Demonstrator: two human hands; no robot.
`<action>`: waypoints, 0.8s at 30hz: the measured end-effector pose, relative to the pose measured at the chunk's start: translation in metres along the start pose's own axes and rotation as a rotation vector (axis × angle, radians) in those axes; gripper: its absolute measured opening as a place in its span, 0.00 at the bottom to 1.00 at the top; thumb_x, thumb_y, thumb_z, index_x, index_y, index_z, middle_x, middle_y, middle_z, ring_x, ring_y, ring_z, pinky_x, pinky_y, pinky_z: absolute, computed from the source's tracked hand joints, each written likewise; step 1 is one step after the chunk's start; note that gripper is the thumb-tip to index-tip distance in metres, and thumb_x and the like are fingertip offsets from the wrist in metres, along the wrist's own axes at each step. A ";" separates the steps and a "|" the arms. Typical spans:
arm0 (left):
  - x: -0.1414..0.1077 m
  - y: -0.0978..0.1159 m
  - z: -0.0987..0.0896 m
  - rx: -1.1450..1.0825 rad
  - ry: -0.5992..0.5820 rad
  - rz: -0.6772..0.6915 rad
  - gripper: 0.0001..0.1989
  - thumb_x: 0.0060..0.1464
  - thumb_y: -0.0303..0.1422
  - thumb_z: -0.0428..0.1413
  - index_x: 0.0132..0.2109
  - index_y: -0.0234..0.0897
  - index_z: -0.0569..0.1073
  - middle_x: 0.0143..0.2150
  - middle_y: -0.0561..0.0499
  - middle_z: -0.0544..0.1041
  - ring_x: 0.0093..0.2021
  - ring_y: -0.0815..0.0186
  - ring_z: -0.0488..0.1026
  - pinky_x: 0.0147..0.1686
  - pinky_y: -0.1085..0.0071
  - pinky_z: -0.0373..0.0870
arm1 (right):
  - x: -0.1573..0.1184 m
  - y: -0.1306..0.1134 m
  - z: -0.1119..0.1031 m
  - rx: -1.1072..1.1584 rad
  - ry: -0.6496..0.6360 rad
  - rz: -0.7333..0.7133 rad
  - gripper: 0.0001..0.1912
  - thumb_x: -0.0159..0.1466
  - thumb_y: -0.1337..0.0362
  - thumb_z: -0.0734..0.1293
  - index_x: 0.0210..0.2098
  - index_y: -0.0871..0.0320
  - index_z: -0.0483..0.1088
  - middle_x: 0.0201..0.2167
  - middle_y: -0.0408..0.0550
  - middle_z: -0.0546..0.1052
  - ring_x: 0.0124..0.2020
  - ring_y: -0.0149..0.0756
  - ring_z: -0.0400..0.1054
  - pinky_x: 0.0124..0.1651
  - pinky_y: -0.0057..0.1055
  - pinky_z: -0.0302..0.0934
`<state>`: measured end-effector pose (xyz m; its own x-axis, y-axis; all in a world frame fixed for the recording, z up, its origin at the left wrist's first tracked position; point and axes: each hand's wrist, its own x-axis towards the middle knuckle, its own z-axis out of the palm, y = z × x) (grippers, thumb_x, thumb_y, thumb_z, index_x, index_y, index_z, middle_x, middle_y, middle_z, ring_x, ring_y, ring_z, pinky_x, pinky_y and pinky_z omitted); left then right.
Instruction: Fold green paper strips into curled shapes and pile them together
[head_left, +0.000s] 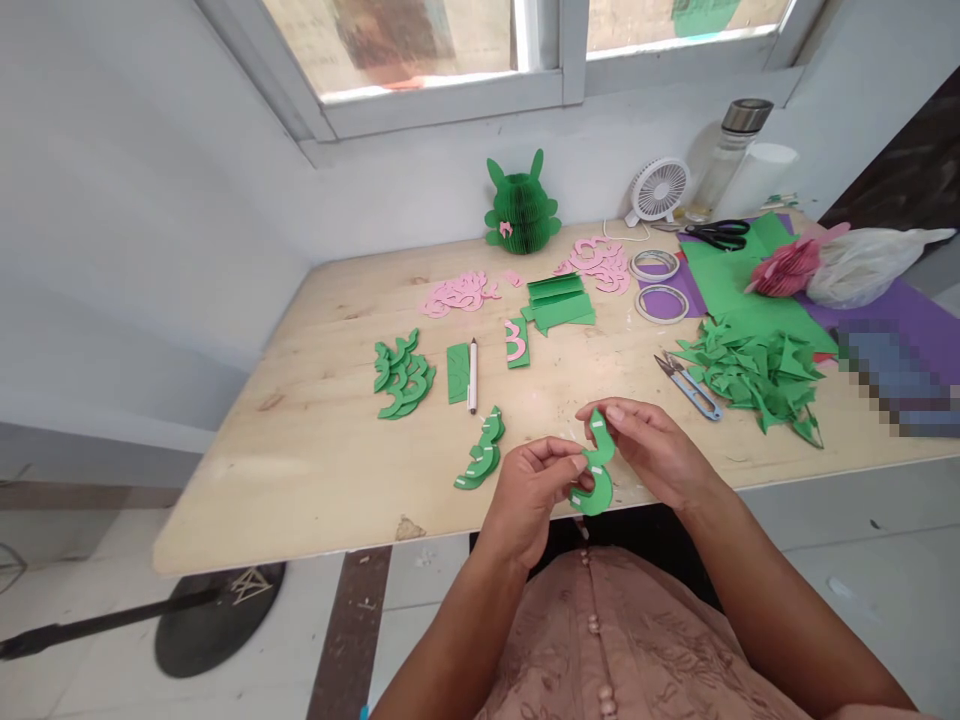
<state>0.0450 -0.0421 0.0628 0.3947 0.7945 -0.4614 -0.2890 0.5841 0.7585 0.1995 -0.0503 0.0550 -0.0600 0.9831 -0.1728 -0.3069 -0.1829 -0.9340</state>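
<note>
In the lower centre, the person's left hand [529, 490] and right hand [651, 445] pinch one white-tabbed green paper cutout [598, 498], the adjacent pile [489, 455] likewise tabbed, the centre-left stack [409, 380] apparently untabbed.

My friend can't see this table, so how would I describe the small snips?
Find the wooden table under the window, then the heap of green paper scraps toward its right side. The snips lie just left of that heap, beyond the right hand. Their light-blue handles set them apart from the black-handled scissors farther back.
</note>
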 end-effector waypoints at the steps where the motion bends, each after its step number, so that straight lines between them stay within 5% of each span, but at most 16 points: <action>1: 0.000 0.000 0.000 -0.009 -0.009 -0.010 0.07 0.38 0.29 0.64 0.26 0.32 0.74 0.20 0.53 0.72 0.21 0.73 0.68 0.25 0.76 0.60 | 0.000 0.001 -0.001 0.038 -0.016 0.021 0.13 0.58 0.55 0.67 0.36 0.57 0.76 0.27 0.44 0.72 0.30 0.31 0.62 0.34 0.29 0.55; 24: -0.001 -0.002 0.002 0.124 0.043 0.084 0.06 0.38 0.30 0.62 0.26 0.32 0.74 0.18 0.52 0.73 0.20 0.72 0.67 0.24 0.75 0.61 | 0.001 0.005 -0.001 0.073 0.048 0.029 0.09 0.54 0.58 0.70 0.30 0.57 0.76 0.26 0.43 0.73 0.28 0.29 0.62 0.34 0.27 0.55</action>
<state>0.0470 -0.0444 0.0632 0.3353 0.8477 -0.4110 -0.2082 0.4922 0.8452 0.1993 -0.0499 0.0495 -0.0253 0.9761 -0.2160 -0.3747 -0.2096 -0.9032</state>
